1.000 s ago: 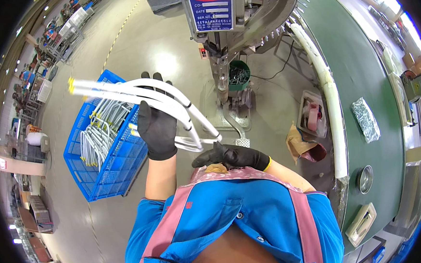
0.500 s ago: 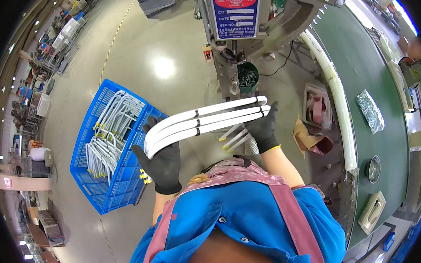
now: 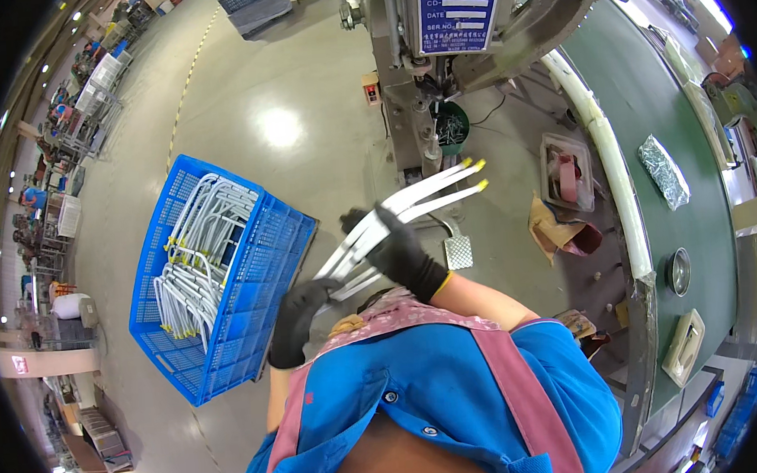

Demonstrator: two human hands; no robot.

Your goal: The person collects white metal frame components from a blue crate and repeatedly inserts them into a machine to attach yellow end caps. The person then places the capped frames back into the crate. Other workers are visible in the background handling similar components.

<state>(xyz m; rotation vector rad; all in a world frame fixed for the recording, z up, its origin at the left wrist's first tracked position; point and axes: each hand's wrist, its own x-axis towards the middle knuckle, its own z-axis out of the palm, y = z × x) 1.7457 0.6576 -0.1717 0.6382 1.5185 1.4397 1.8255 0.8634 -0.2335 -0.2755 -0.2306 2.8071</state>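
- Closest in, the person is leaning over in a blue shirt (image 3: 424,407) with pink apron straps (image 3: 527,401), both forearms coming up from the lower edge.
- The left hand (image 3: 297,319), in a black glove, is closing around the near ends of a bundle of white bent tubes (image 3: 394,214), fingers curled tight on them.
- The right hand (image 3: 401,248), also in a black glove with a yellow cuff showing at the wrist, is gripping the same bundle further along, fingers wrapped over the tubes.
- So both hands are holding the tubes, in front of the person's chest and above the floor, slanting up and to the right.
- The far tips of the tubes are carrying small yellow caps (image 3: 476,165), and they are pointing toward the base of the machine.
- Just beyond the right hand, a small checker-plate foot pedal (image 3: 458,251) is lying on the floor (image 3: 299,76).
- Off to the person's left, a blue plastic crate (image 3: 267,261) is sitting on the floor, with more white tubes (image 3: 193,256) piled inside it.
- Ahead, a grey press machine (image 3: 421,78) is standing, with a blue and red plate on its front and a dark round bowl (image 3: 452,128) of small parts beside it.
- To the right, a green-topped workbench (image 3: 647,99) is curving away, carrying a silvery packet (image 3: 665,171) and a round metal dish (image 3: 679,272).
- Under its edge, a tray (image 3: 565,171) with a red roll is resting on the floor.
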